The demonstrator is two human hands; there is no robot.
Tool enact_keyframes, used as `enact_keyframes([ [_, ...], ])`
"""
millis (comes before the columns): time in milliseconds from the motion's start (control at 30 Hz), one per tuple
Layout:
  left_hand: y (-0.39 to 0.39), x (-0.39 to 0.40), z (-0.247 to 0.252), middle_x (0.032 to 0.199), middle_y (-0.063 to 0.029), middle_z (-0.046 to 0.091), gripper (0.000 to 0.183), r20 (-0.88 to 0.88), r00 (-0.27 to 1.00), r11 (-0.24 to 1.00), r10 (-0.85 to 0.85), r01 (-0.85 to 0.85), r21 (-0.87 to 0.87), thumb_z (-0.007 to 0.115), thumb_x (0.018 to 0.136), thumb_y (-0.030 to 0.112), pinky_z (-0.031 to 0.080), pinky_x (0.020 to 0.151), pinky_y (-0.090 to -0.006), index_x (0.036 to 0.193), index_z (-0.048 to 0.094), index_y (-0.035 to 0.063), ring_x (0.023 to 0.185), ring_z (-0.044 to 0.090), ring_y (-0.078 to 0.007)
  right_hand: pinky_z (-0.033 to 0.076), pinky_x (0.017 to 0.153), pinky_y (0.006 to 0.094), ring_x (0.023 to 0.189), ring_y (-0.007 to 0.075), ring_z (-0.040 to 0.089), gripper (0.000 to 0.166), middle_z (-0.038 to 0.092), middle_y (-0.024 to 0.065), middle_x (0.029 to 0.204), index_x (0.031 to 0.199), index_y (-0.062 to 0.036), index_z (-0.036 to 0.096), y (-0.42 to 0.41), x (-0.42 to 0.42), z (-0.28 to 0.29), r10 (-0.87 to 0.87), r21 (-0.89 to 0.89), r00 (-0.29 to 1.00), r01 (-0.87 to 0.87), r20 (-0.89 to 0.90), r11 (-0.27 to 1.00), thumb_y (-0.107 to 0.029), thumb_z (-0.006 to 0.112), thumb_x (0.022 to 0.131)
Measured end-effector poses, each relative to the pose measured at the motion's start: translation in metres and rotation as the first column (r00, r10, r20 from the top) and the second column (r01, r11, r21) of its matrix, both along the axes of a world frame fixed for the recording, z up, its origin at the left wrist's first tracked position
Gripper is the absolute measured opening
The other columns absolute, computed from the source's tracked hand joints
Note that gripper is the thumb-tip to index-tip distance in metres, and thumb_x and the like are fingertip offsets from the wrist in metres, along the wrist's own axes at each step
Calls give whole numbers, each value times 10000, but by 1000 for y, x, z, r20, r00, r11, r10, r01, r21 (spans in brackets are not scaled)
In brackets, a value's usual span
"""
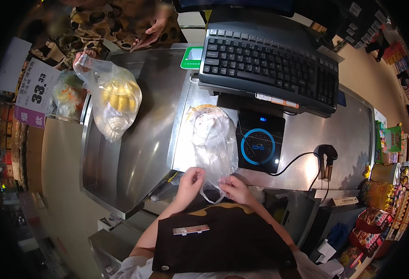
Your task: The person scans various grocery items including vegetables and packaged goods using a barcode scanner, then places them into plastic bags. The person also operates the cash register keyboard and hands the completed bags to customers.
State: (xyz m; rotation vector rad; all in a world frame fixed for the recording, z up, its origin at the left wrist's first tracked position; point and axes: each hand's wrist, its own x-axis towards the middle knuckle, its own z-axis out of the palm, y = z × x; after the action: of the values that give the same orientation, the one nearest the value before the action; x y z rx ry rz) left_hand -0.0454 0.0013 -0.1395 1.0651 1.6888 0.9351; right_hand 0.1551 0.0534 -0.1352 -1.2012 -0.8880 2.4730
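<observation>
A clear plastic bag (216, 150) lies on the metal counter in front of me, with a round, pale item (205, 122) inside that I cannot make out. My left hand (191, 179) pinches the near left edge of this bag. With my right hand (233, 188) I grip its near right side, and a loop of thin plastic hangs between the two hands. Just right of the bag sits a black scanner pad (260, 144) with a blue ring. Farther left, another person's hand (87, 57) holds up a clear bag of bananas (119, 96).
A black keyboard (267, 66) on a raised stand overhangs the counter. A corded handheld scanner (326, 157) stands to the right. Packaged snacks (375, 221) line the far right. A sunken metal tray (145, 115) lies left, beside a price sign (36, 92). A person (110, 24) stands across the counter.
</observation>
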Motion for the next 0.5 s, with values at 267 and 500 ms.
enact_keyframes([
  [267,76,-42,102,783,-47,562,80,-22,944,895,328,-303,327,549,889,77,430,576,-228,880,554,-1,639,521,-87,449,826,273,965,137,544,434,548,76,1132,1281,-20,371,67,-21,117,-345,153,938,344,-24,926,-37,510,870],
  [500,121,-64,118,1017,-125,547,234,-220,930,782,296,-104,614,509,785,-42,453,763,-322,998,573,33,900,554,-237,499,760,296,963,209,566,756,535,163,1117,1263,49,345,91,-28,127,-268,761,896,-110,355,639,-211,771,695],
])
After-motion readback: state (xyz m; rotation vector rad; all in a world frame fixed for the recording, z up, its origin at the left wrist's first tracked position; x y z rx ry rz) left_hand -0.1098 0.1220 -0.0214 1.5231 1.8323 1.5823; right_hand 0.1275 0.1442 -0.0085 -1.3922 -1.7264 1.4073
